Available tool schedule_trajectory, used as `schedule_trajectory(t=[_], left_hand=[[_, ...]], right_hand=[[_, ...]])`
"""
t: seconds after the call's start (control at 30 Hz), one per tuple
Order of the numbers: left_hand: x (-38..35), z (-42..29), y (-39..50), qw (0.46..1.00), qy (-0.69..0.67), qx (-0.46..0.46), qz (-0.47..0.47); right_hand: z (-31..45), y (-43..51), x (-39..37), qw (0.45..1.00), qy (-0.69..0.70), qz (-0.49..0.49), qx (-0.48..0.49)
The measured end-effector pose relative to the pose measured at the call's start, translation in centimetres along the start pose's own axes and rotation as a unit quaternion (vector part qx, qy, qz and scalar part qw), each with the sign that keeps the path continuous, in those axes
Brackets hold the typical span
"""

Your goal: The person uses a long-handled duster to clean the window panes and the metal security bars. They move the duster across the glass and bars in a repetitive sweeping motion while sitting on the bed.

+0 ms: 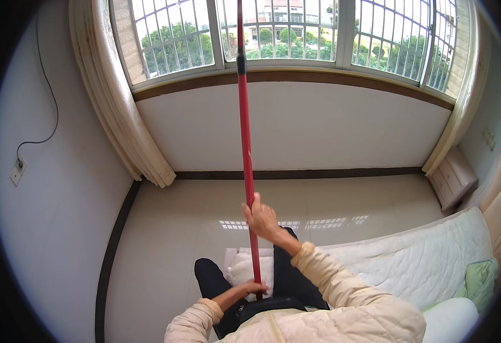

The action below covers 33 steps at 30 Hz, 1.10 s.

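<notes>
A long red telescopic pole (245, 128) rises almost straight up through the middle of the view, past the window. Its upper end runs out of the top of the picture. A dark grey collar (241, 64) joins a thinner upper section to the thicker lower one. My right hand (262, 218) is wrapped around the pole's lower half, thumb pointing up along it. Close to my waist, my left hand (254, 289) grips the pole near its bottom end. The pole's very bottom is hidden by my hand and the black item at my waist.
Ahead is a wide barred window (280, 34) with a brown sill (319, 77). Cream curtains (117, 107) hang at both sides. A bed (404, 261) stands on the right, beside a nightstand (452, 178). A cable (55, 107) runs to a wall socket (18, 170) on the left.
</notes>
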<state>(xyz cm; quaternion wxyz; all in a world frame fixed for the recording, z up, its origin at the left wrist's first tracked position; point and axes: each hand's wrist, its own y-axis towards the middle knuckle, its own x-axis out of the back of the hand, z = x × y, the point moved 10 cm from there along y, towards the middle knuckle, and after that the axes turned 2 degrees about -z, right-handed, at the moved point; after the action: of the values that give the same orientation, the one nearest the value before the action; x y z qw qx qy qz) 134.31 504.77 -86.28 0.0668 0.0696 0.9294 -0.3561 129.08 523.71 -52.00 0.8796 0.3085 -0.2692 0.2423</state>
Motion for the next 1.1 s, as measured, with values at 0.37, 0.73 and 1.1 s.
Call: schedule_trajectory(t=[0.37,0.73,1.1], left_hand=[[-0.2,-1.0,-0.4,0.999,-0.014,-0.016,0.029],[3.2,-8.8,-0.8,0.994,-0.012,-0.090,-0.058],[0.1,-1.5,-1.1,0.999,0.022,-0.028,0.011]], right_hand=[[0.3,-0.8,-0.7,1.000,-0.012,-0.006,0.005],[1.8,6.7,1.6,0.998,0.057,-0.005,0.017],[0.9,0.0,-1.0,0.999,0.039,0.027,0.010]])
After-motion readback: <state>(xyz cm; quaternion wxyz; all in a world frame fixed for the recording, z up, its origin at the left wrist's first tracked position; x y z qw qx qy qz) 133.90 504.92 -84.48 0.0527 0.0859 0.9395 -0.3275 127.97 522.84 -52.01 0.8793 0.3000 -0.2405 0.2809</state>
